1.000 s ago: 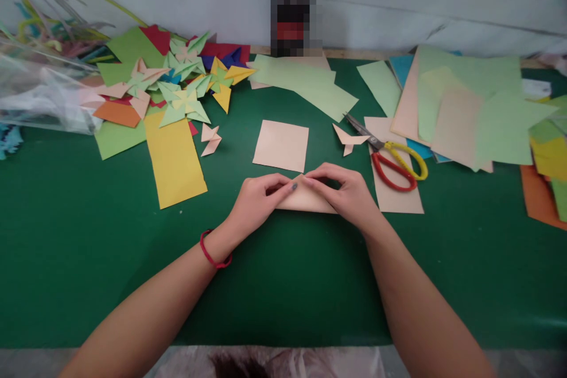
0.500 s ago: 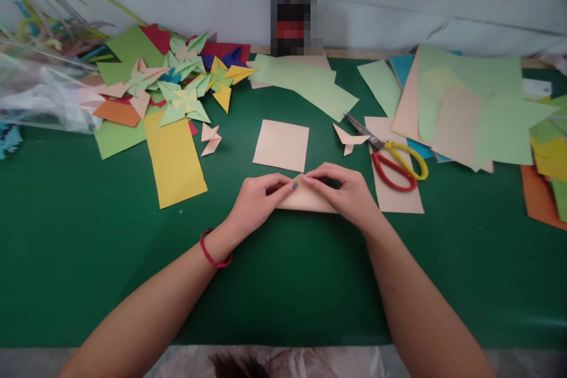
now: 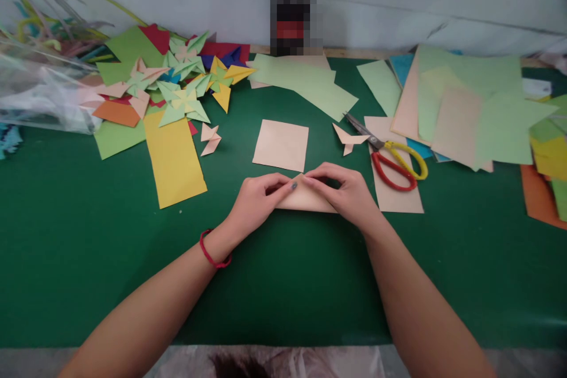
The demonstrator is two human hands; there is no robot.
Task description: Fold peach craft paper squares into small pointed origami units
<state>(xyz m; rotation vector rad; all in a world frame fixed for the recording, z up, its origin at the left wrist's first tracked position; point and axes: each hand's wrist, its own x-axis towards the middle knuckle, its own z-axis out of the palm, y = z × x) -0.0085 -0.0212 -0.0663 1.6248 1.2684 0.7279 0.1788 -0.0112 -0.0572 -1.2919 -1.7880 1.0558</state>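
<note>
A pale pink sheet of paper, folded over into a triangle, lies between my hands with its fold toward me. My left hand pinches its upper left edge near the tip. On the other side, my right hand pinches the upper right edge, its fingertips close to the left ones. Just beyond them lies a flat pink paper square. Two small folded pink paper pieces rest nearby, one folded piece to the left and another folded piece to the right. My fingers cover both side corners of the sheet.
Scissors with red and yellow handles lie on a pink paper strip at right. A yellow paper rectangle and a heap of folded paper stars are at left. Paper sheets pile up at far right on the green table.
</note>
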